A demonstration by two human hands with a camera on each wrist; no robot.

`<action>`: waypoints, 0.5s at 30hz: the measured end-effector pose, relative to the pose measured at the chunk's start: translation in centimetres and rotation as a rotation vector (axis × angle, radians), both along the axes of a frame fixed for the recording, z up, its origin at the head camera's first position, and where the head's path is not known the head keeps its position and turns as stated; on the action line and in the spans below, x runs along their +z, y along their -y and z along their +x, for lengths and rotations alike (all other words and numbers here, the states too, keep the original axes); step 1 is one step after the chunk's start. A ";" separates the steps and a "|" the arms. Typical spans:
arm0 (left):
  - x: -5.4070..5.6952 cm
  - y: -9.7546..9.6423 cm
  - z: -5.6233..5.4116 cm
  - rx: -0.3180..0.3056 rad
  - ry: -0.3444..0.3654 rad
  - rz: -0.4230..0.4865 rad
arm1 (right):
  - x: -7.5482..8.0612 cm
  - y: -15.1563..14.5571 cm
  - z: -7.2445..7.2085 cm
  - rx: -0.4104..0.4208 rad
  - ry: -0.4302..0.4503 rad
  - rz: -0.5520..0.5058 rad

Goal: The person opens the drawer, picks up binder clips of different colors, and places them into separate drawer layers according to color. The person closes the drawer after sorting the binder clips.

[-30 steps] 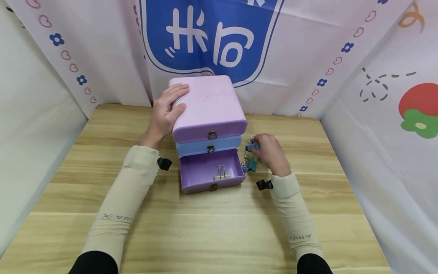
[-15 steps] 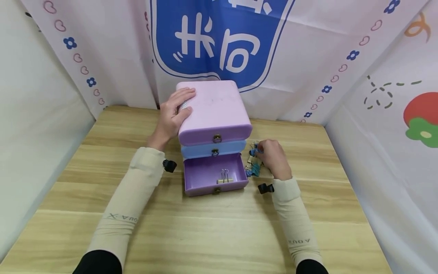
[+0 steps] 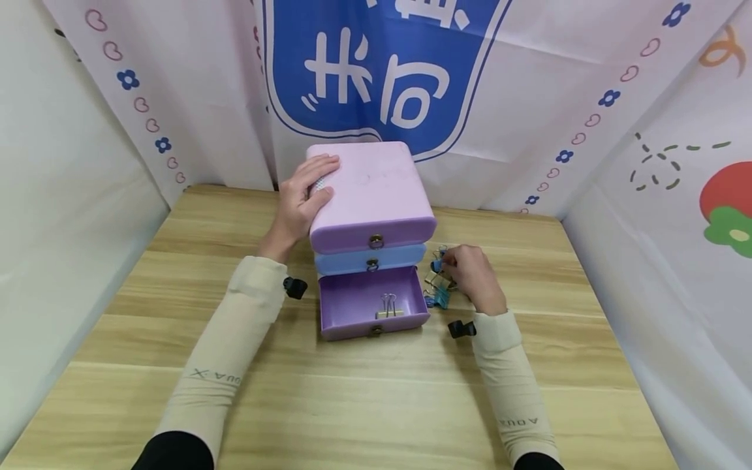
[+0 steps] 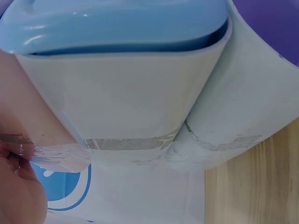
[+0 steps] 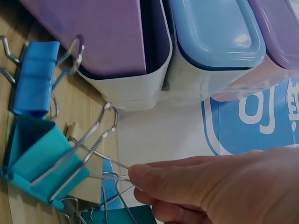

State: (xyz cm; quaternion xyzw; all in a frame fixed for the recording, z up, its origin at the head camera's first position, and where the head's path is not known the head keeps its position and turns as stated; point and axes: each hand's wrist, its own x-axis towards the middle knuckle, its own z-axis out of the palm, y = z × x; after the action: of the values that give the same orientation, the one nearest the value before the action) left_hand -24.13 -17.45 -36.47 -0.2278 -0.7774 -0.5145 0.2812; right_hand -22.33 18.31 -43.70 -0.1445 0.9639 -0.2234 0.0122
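A three-tier drawer organizer (image 3: 367,189) stands on the table, its lowest purple drawer (image 3: 335,334) pulled out. My left hand (image 3: 296,202) rests over the organizer's upper left edge, fingers and thumb on the pink top. Inside the drawer stands a gold binder clip (image 3: 390,314) with its wire handles up. To the right of the drawer, my right hand (image 3: 474,277) pinches the wire handles of another gold binder clip (image 5: 88,182). Beside it lie a teal binder clip (image 5: 51,163) and a blue binder clip (image 5: 35,79); more clips are partly hidden behind these.
The middle blue drawer (image 3: 399,256) and top purple drawer (image 3: 341,240) are pushed in. A white printed cloth (image 3: 505,130) hangs just behind the organizer. The wooden table (image 3: 364,405) extends in front and to both sides.
The head view has shifted slightly. My right hand has moved from the blue clip toward the gold one, which shows more now. My left hand keeps its place on the organizer.
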 end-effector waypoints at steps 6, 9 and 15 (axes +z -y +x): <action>1.6 -0.7 1.7 -0.011 0.026 0.014 | 0.1 -0.4 0.2 0.040 0.024 -0.025; 1.6 -0.7 1.7 -0.002 0.039 0.014 | 0.3 -0.4 0.4 0.065 0.035 -0.030; 1.7 -0.8 1.6 -0.003 0.013 0.015 | 0.8 -0.4 0.7 0.114 -0.014 -0.022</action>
State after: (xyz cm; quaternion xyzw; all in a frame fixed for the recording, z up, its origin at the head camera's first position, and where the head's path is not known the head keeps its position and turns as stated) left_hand -22.51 -16.65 -34.82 -0.2234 -0.7751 -0.5221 0.2771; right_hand -21.60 18.72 -42.86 -0.2009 0.9516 -0.2319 0.0166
